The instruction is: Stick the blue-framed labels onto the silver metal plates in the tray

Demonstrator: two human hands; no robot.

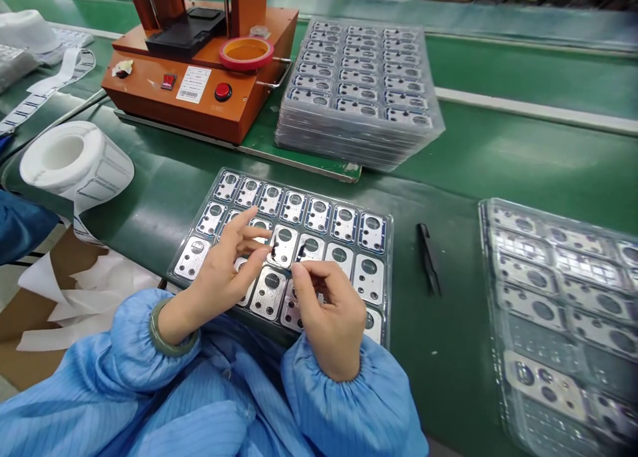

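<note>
A small silver metal plate point(284, 246) with one large round hole and smaller ones is held up slightly over a clear plastic tray point(387, 277). At the plate's left edge, my left hand point(229, 261) grips it between thumb and forefinger, the other fingers loosely bent. My right hand point(329, 304) is closed in a pinch at the plate's lower right corner; what lies between its fingertips is hidden. Similar plates fill the tray's pockets, and those in the back row point(318, 214) show blue edges. My hands cover part of the front rows.
Black tweezers point(428, 259) lie right of the tray. Another tray point(491, 297) with plates stands at far right. Behind are a stack of filled trays point(359, 135) and an orange press point(184, 105) bearing a red tape roll point(246, 53). A white label roll point(100, 158) stands at left.
</note>
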